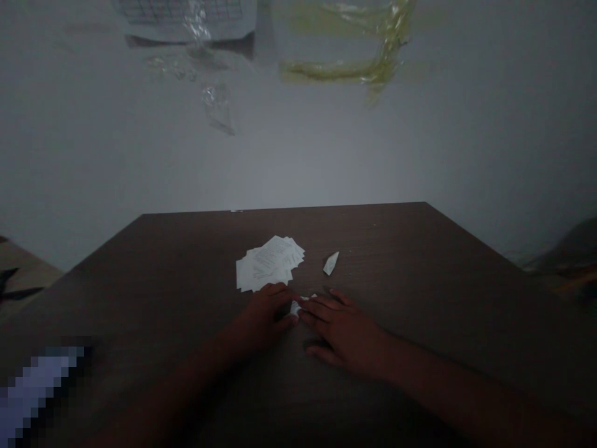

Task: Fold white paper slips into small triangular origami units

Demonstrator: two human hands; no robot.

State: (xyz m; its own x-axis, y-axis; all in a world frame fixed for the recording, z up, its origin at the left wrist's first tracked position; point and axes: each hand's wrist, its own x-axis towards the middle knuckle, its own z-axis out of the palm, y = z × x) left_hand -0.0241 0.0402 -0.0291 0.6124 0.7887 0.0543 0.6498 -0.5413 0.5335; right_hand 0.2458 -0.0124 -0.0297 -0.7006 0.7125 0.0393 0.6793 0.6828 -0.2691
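Left hand (267, 315) in a pinching grip on the small paper (295, 308), right hand (339, 331) spreads loosely over it: looks like creasing, calling next for even pressure!

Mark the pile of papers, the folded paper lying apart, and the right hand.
Pile of papers (270, 261): head view, on the printed top sheet.
Folded paper (331, 264): head view, middle of its visible side.
Right hand (345, 333): head view, back of the hand.

Two bare hands came close together, fingertips nearly meeting.
The left hand (268, 313) curved inward, thumb apart from its bent fingers; the right hand (339, 328) was palm down, fingers spread. The left forearm (196, 372) and right forearm (441, 373) slanted inward from either side.
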